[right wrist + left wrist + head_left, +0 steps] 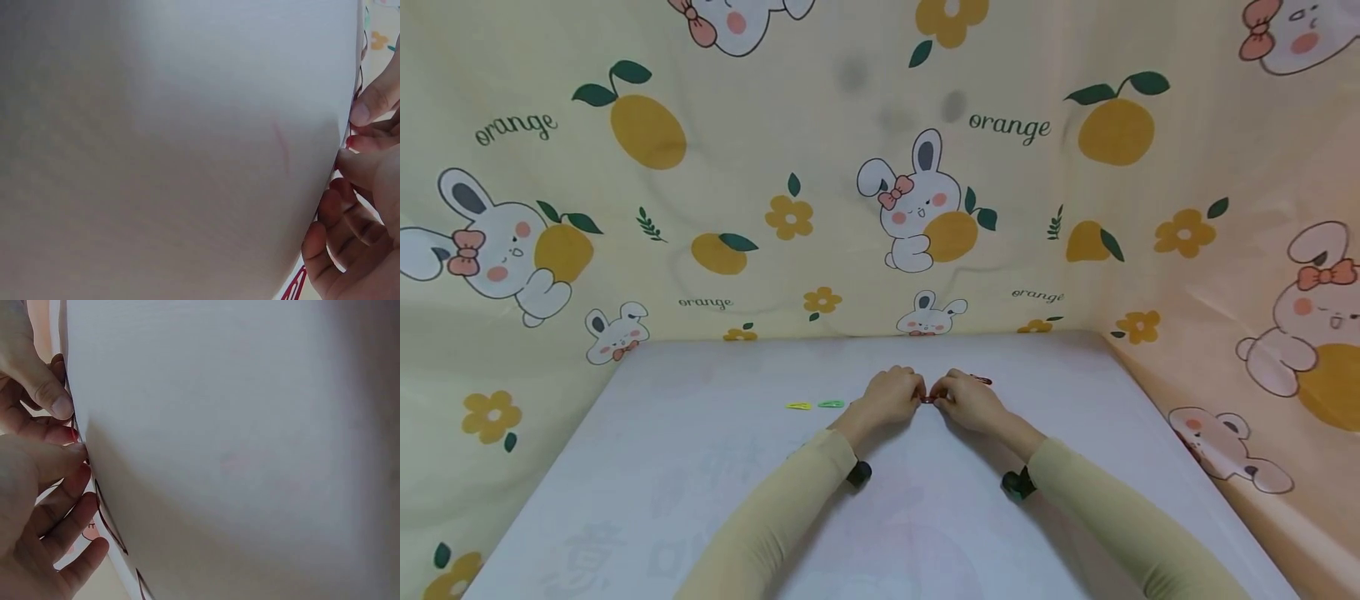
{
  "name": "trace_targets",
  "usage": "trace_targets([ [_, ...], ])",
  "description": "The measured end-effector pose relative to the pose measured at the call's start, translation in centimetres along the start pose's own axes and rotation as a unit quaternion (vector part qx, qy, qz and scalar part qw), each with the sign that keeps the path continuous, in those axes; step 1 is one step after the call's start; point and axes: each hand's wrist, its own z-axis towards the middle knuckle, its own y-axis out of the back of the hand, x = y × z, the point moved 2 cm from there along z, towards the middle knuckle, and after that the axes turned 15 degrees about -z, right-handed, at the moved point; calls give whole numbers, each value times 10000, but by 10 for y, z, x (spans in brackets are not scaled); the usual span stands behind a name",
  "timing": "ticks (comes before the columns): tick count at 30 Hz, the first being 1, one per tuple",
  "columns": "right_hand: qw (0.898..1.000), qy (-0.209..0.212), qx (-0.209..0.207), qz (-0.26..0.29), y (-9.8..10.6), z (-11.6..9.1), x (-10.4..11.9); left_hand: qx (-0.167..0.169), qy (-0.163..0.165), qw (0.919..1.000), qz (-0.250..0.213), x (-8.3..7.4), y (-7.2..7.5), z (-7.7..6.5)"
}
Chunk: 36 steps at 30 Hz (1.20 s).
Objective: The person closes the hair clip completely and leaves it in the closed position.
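Observation:
Both hands meet over the white table, with a small dark red snap hair clip (927, 400) between their fingertips. My left hand (893, 395) pinches the clip's left end between thumb and finger, while my right hand (968, 402) pinches the right end. In the left wrist view, a red edge of the clip (75, 432) shows between the two thumbs; the fingers cover most of it. The lower fingers of my left hand (44, 506) are spread loosely. From the right wrist, my right hand (359, 231) appears with its thumb at the clip, low over the tabletop.
Left of the hands lie a yellow hair clip (798, 407) and a green hair clip (831, 404). Another dark red hair clip (982, 379) lies just behind my right hand. A patterned curtain (820, 167) hangs behind and beside the white table (700, 483).

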Motion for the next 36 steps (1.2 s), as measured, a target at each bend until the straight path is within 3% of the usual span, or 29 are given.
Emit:
trace_targets([
  [8, 10000, -38, 55, 73, 2, -3, 2, -31, 1, 10000, -23, -1, 0, -2],
  [18, 9959, -409, 8, 805, 13, -9, 4, -255, 41, 9996, -121, -6, 3, -11],
  [24, 9887, -592, -453, 1303, 21, -16, 5, -616, 15, 9975, -343, -12, 7, -16],
  [29, 9809, -528, -1109, 1506, 25, -20, 3, -914, 0, 9936, -666, -17, 11, -18],
  [36, 9642, -680, -1822, 1804, 29, -24, -3, -1492, -297, 9839, -941, -21, 13, -19],
])
